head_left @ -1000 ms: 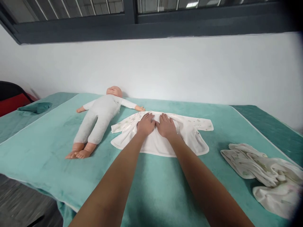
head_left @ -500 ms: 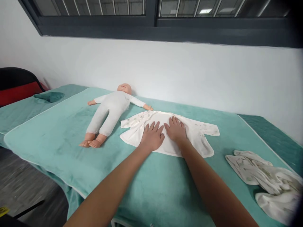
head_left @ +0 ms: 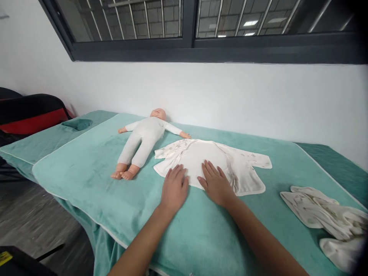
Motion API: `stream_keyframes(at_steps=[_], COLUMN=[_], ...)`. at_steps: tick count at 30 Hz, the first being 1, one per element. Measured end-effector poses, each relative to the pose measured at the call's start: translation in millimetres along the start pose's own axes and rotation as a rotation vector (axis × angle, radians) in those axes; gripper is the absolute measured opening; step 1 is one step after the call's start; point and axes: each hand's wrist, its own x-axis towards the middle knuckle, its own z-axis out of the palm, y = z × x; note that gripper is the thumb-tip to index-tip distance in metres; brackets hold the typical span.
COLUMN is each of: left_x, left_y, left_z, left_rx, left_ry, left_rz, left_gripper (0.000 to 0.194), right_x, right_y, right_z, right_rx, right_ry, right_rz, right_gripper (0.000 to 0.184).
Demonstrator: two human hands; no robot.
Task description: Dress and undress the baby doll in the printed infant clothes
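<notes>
A white baby shirt [head_left: 198, 153] with small prints on its sleeves lies spread open on the green padded cover [head_left: 86, 165]. My left hand [head_left: 174, 188] rests flat at the shirt's lower left edge, fingers stretched out. Over the lower middle of the shirt, my right hand [head_left: 217, 182] lies with its fingers spread, palm down. Neither hand grasps anything. Beyond the shirt to the left, a baby doll [head_left: 145, 136] in a white suit lies on its back, one of its hands close to the shirt's collar.
Crumpled white printed baby clothes [head_left: 330, 211] lie at the right. A white wall [head_left: 215, 96] with a dark-framed window [head_left: 186, 50] borders the far side. Red and black chairs [head_left: 34, 115] stand at the left, and the bed's near left edge drops to the floor [head_left: 43, 214].
Both hands have slid down the shirt toward its lower hem and toward me. The right part of the shirt now shows more folds. The view has tilted up and turned slightly left.
</notes>
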Motion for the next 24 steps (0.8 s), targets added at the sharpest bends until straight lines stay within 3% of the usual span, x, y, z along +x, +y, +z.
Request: stream_keyframes(at_steps=[4,8,12,16,20,24], left_x=[21,32,34,53,74,74], left_y=[-46,-77,-85,-94,-104,-105], left_z=[-9.9,-3.1,5.4,7.0,7.4,9.0], left_rx=[0.092,0.183,0.100,-0.181,-0.468,-0.514], left_ry=[0.200,0.179,0.143,0.169,0.238,0.338], left_rz=[0.019,-0.123,-0.144,-0.202,-0.318,-0.340], left_gripper=[0.033,0.043,0.048,0.046,0.038,0.042], right_x=[-3,35,98,144,153,147], right_y=[-3,-3,-10,-14,-12,-11], right_z=[-3,0,8,16,19,18], right_rx=[0.060,0.111,0.131,0.156,0.194,0.233], right_ry=[-0.073,-0.116,-0.114,-0.058,0.015,0.023], right_rz=[-0.111,-0.119,-0.028,-0.007,-0.060,-0.093], right_gripper=[0.069,0.070,0.069,0.062,0.054,0.051])
